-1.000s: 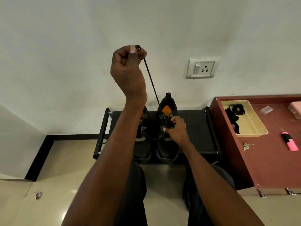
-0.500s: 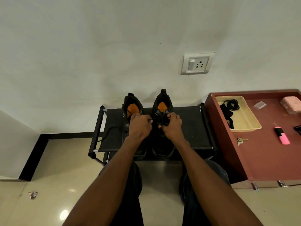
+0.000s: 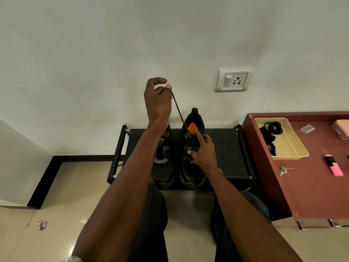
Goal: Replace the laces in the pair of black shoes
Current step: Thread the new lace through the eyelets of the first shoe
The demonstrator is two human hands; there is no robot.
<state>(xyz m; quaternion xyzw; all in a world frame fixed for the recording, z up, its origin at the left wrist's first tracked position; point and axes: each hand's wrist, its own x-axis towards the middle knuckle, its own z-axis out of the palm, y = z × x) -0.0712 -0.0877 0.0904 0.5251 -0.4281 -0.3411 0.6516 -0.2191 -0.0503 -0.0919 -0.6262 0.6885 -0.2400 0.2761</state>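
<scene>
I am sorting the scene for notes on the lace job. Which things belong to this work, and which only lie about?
For the job:
- right shoe, right hand on it
- lace, pinched by left hand
- left shoe
- spare laces in yellow tray

Lying about:
- keys
- pink highlighter
- wall socket

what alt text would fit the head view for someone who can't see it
Seen from above, a person's left hand pulls a black lace up from the right shoe while the right hand steadies that shoe. Both black shoes stand on a low black rack against a white wall, beside a red table with a yellow tray.
</scene>
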